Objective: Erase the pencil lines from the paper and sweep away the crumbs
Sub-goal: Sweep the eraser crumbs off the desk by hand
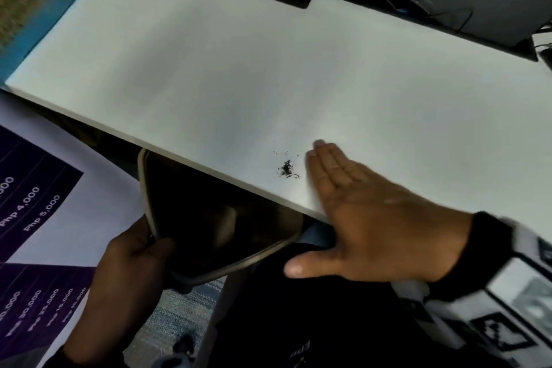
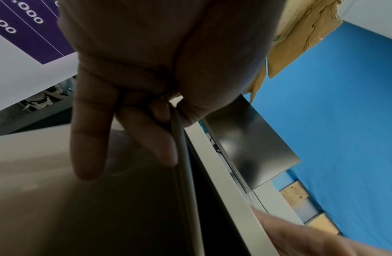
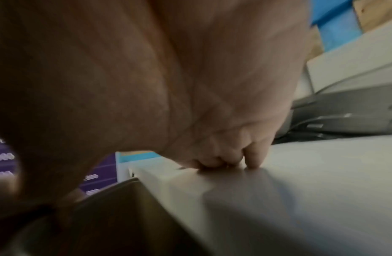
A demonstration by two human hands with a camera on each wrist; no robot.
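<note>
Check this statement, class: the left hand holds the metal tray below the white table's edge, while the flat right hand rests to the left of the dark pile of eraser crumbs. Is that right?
Not quite. In the head view the flat right hand lies to the right of the dark pile of eraser crumbs, not the left. The rest stands: the left hand holds the metal tray below the edge of the white table.

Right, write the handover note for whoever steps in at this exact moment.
Left hand grips the rim of the metal tray, held just below the table edge.
Right hand lies flat and open on the table, fingertips beside the crumbs.
Done: crumbs are gathered in a small pile near the edge, above the tray.
Left: push the pile over the edge into the tray. No paper is in view, so erasing cannot be checked.
</note>
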